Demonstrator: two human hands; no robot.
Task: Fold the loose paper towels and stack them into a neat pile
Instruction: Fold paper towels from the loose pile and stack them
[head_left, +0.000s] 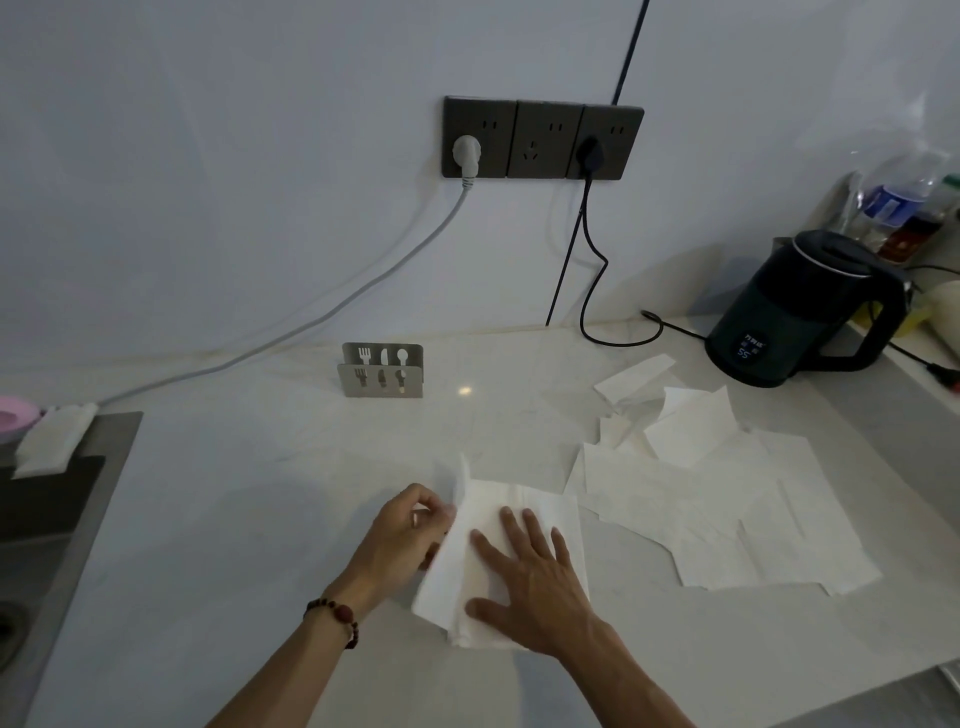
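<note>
Currently mid-fold, I reckon: right hand (530, 577) flat, fingers straight, pinning the paper towel (524, 525) under them. Left hand (402, 530) pinches its raised left edge. Next: bring that flap over the right fingertips, crease. Loose towels (727, 514) beyond right fingers, unstacked.

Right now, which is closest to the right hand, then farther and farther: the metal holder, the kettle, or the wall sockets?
From the right hand:
1. Metal napkin holder, ahead, slightly left.
2. Black kettle, far right.
3. Wall sockets, up on the wall behind.
</note>
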